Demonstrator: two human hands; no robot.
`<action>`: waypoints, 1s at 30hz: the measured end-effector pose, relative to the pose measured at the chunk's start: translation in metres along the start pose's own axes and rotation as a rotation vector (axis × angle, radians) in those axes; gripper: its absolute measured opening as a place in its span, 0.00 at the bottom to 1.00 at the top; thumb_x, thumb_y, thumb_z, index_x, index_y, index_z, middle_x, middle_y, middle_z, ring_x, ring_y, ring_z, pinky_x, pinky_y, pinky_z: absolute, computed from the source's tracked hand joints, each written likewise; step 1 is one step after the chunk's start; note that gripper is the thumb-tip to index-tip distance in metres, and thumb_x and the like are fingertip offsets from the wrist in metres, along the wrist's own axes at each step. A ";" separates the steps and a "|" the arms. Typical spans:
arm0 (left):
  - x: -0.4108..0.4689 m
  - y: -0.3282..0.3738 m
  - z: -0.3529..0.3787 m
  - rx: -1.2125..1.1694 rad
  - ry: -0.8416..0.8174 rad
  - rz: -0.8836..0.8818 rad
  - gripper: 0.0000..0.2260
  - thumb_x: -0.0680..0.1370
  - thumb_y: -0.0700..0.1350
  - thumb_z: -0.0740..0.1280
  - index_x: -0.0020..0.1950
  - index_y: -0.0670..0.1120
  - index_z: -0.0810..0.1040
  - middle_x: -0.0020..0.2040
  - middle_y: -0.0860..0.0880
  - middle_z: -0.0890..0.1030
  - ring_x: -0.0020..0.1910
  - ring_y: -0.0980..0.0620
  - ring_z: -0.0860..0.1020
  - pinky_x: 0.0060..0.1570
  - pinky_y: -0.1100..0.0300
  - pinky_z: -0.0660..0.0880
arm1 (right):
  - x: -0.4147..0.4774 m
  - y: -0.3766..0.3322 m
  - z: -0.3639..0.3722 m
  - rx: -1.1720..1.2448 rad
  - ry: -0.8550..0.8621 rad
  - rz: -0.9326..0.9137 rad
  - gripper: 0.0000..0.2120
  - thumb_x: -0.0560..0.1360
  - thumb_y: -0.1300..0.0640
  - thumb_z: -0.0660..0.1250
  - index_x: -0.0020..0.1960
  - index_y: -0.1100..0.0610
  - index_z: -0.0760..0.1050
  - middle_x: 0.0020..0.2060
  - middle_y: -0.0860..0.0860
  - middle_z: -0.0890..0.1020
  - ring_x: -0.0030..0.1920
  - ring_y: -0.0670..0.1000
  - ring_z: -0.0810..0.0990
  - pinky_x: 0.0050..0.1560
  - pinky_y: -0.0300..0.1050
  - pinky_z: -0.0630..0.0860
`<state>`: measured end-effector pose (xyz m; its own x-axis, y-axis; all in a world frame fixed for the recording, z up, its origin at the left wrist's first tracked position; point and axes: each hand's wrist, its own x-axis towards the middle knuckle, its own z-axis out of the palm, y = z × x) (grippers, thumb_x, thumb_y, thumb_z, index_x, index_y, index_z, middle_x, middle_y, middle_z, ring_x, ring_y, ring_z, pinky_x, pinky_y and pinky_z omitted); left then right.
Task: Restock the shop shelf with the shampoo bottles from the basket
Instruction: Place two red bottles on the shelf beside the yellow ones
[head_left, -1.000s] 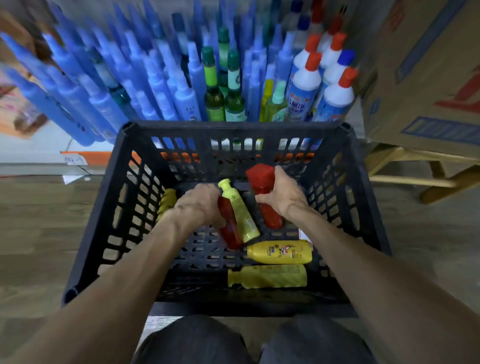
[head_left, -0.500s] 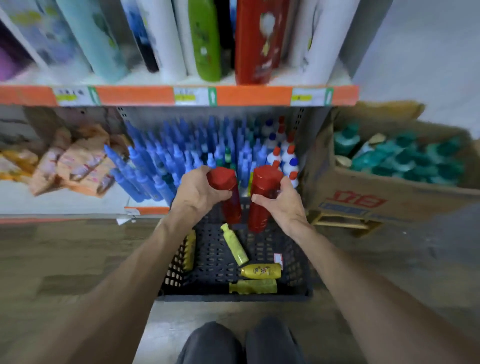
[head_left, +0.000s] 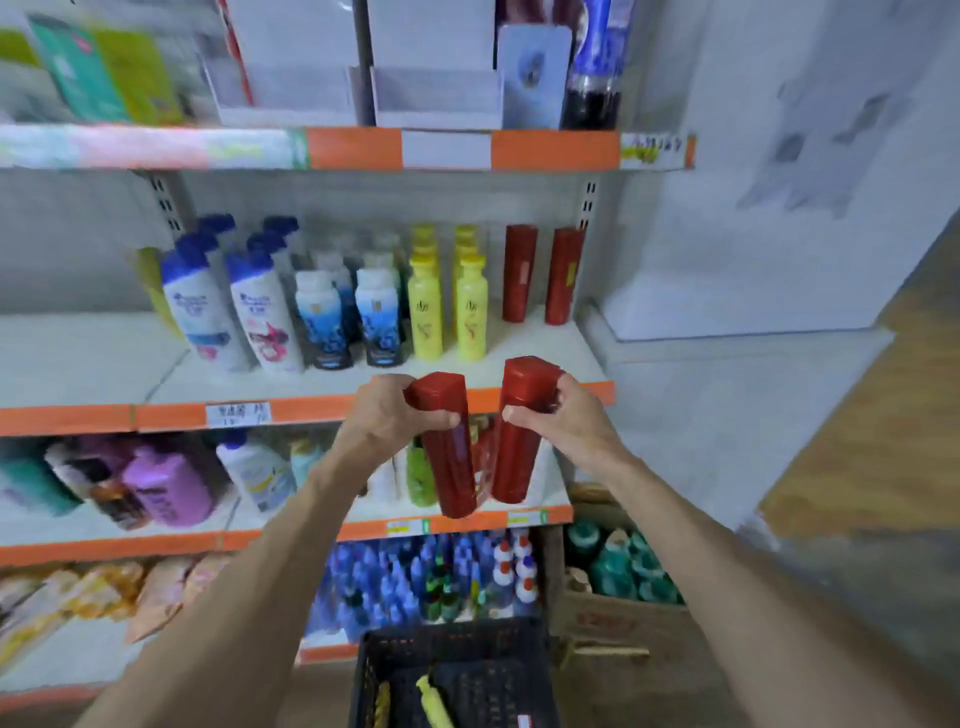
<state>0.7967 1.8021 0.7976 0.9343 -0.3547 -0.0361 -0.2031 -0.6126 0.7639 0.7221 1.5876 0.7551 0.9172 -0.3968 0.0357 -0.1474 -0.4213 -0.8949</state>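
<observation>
— Well, start with the big thing: the shelf (head_left: 540, 358) with the shampoo row. There's bare board just ahead of both fists, in front of the two red bottles already standing (head_left: 540, 275) at its far end.

— And the basket (head_left: 457, 670)?

— Down below the arms, well under the grips, yellow bottles (head_left: 435, 701) lying in it yet. So I'd judge the job partway.

— What are the hands doing?

— Each is wrapped tight round a red bottle near its top. The left hand (head_left: 387, 415) has the left red bottle (head_left: 448, 457); the right hand (head_left: 563, 421) has the right red bottle (head_left: 519, 431). Both bottles hang in the air in front of the shelf lip, not touching it.

— Which way do they point?

— Long axis near upright, caps up above the fingers, bases dropping below. The left one leans a little, its base swinging toward the other; the bases look close together, though I can't tell if they touch.

— How to do it well, then?

— Lift the bases over the orange edge, square the leaning one, and set them down behind the grip line, in file with the red pair, labels out.
</observation>
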 end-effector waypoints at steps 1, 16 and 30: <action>0.002 0.016 -0.016 -0.001 0.008 0.017 0.18 0.64 0.53 0.79 0.46 0.44 0.82 0.35 0.49 0.82 0.36 0.48 0.80 0.36 0.57 0.77 | 0.002 -0.023 -0.012 -0.009 0.012 -0.018 0.29 0.55 0.35 0.77 0.52 0.42 0.76 0.51 0.45 0.85 0.53 0.46 0.83 0.59 0.54 0.79; 0.057 0.121 -0.062 0.010 0.021 0.160 0.16 0.66 0.53 0.78 0.48 0.45 0.82 0.43 0.47 0.84 0.42 0.49 0.80 0.41 0.59 0.75 | 0.047 -0.122 -0.095 -0.082 0.088 -0.072 0.17 0.65 0.50 0.80 0.52 0.48 0.80 0.46 0.44 0.84 0.48 0.45 0.83 0.55 0.45 0.79; 0.198 0.133 0.021 -0.010 0.022 0.112 0.14 0.67 0.49 0.78 0.50 0.47 0.83 0.46 0.48 0.84 0.46 0.49 0.81 0.46 0.56 0.77 | 0.200 -0.027 -0.109 0.017 0.060 -0.021 0.20 0.66 0.54 0.80 0.55 0.50 0.79 0.47 0.47 0.85 0.49 0.48 0.84 0.59 0.52 0.79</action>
<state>0.9485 1.6351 0.8784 0.9121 -0.4051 0.0635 -0.3035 -0.5630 0.7687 0.8695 1.4311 0.8348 0.8960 -0.4368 0.0806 -0.1220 -0.4164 -0.9010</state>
